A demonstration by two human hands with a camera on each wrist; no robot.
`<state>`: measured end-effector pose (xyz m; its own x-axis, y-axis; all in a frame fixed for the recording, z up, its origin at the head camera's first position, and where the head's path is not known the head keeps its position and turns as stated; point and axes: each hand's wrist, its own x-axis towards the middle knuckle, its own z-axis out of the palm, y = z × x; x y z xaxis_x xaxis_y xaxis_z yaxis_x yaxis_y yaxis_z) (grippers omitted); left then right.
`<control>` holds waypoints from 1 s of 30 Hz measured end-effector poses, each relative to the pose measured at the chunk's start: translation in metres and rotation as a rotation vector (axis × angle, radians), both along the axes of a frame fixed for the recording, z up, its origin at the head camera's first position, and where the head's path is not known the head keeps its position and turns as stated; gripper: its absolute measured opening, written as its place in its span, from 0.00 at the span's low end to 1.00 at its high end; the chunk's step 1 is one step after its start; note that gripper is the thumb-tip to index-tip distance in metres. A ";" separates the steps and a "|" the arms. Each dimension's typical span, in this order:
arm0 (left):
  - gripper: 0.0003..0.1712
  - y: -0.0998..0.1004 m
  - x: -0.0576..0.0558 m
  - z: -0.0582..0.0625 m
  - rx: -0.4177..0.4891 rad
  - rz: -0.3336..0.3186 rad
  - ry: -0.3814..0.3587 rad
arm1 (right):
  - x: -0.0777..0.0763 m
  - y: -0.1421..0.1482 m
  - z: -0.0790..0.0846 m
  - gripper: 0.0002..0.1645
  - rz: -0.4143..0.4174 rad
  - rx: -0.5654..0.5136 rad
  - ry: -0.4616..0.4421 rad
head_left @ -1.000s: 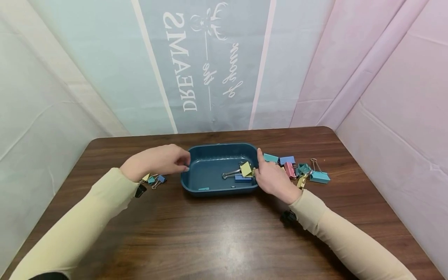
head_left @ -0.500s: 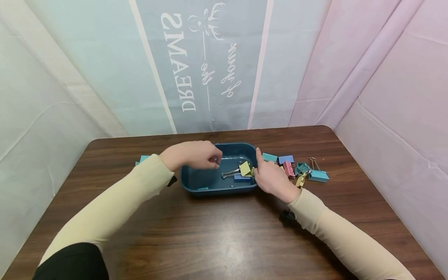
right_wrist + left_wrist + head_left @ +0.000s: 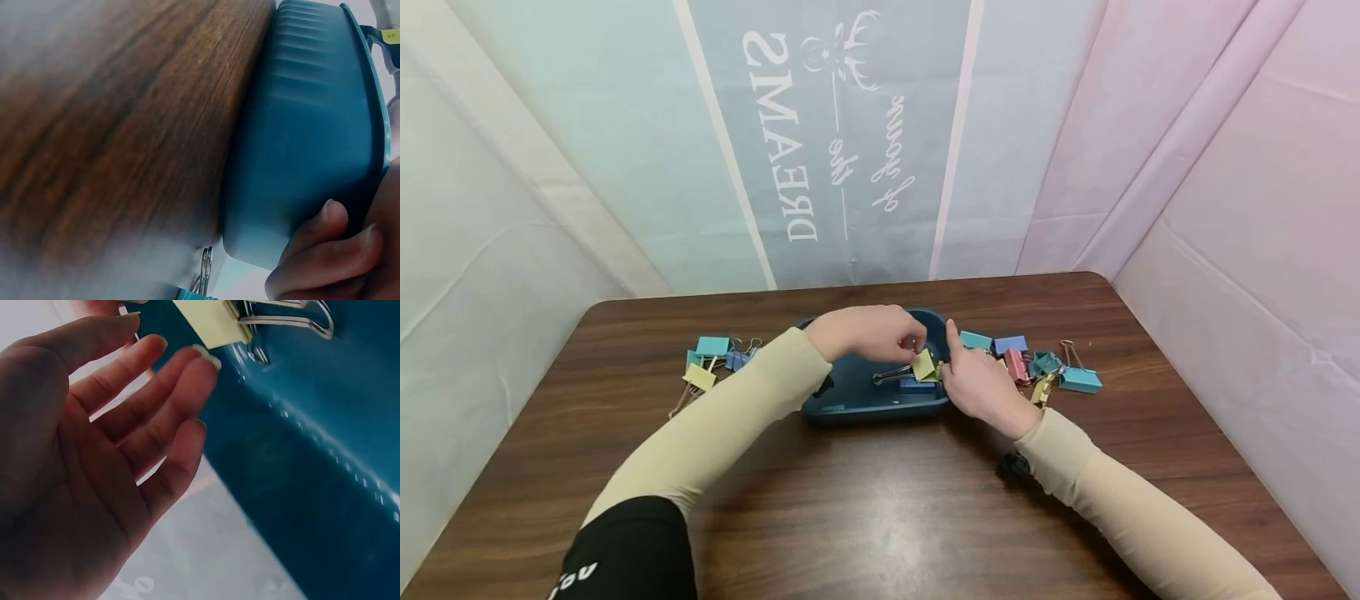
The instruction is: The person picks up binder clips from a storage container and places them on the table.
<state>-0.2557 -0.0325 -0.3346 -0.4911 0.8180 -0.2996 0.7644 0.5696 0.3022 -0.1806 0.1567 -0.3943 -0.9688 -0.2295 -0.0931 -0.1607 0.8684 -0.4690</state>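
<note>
A dark blue tray (image 3: pixel 880 413) lies on the wooden table, its back-left part hidden by my left arm. Inside it near the right end are a yellow binder clip (image 3: pixel 923 367) and a blue binder clip (image 3: pixel 917 387). Over the tray, my left hand (image 3: pixel 876 332) has loosely bent fingers and nothing in them; in the left wrist view the yellow clip lies just beyond the fingertips. My right hand (image 3: pixel 981 385) holds the tray's right end, index finger along the rim. In the right wrist view its other fingers (image 3: pixel 328 262) bend against the outer wall.
Right of the tray lies a pile of binder clips, among them a pink one (image 3: pixel 1016 365) and a teal one (image 3: pixel 1080 380). Another group sits at the left, with a teal clip (image 3: pixel 713 346) and a yellow clip (image 3: pixel 700 377). A printed curtain (image 3: pixel 865 167) hangs behind the table.
My left hand has travelled right, from the tray's left rim to above the clips at its right end. The left pile is now uncovered. My right hand stays on the tray.
</note>
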 end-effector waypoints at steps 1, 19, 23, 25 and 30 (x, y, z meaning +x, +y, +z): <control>0.08 0.003 -0.001 -0.003 -0.003 -0.001 0.009 | 0.000 0.000 0.000 0.44 0.001 0.002 0.002; 0.22 0.025 0.005 -0.034 -0.075 0.040 0.035 | 0.001 0.002 -0.001 0.43 0.008 0.001 0.013; 0.22 0.024 0.005 -0.032 -0.072 0.027 0.033 | 0.001 0.001 0.000 0.42 0.007 0.009 0.014; 0.21 0.023 0.005 -0.030 -0.066 0.029 0.028 | 0.002 0.001 0.000 0.42 0.009 0.011 0.013; 0.19 0.017 0.005 -0.020 -0.034 0.048 0.020 | 0.001 0.000 0.000 0.43 0.009 0.013 0.005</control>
